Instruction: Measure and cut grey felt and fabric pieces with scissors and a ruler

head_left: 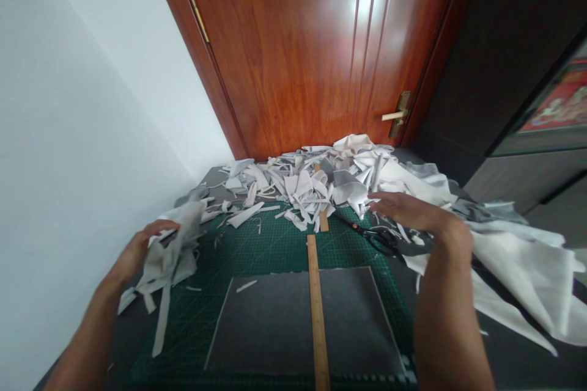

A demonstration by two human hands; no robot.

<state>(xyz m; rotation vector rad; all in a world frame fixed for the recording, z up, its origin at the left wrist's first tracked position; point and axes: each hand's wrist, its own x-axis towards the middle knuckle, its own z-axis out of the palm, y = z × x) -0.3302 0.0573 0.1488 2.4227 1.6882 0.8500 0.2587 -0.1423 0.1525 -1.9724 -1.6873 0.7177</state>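
Observation:
My left hand point(145, 244) is at the left edge of the green cutting mat, its fingers closed on a bunch of pale fabric scraps point(177, 259). A long thin strip trails down from the bunch. Over on the right, my right hand point(398, 206) reaches with fingers stretched out beside the big heap of white and grey scraps point(305, 189). Black-handled scissors point(367, 233) lie below that hand. A wooden ruler point(316, 311) lies across a grey fabric rectangle point(270, 317) on the cutting mat point(266, 250). One small white strip point(246, 286) rests on the rectangle.
A second wooden strip point(323, 221) is partly buried in the heap. Larger white cloth pieces point(518, 275) spread along the right side of the dark table. A brown wooden door point(293, 55) stands behind, with a white wall point(92, 104) at left and a dark cabinet point(486, 55) at right.

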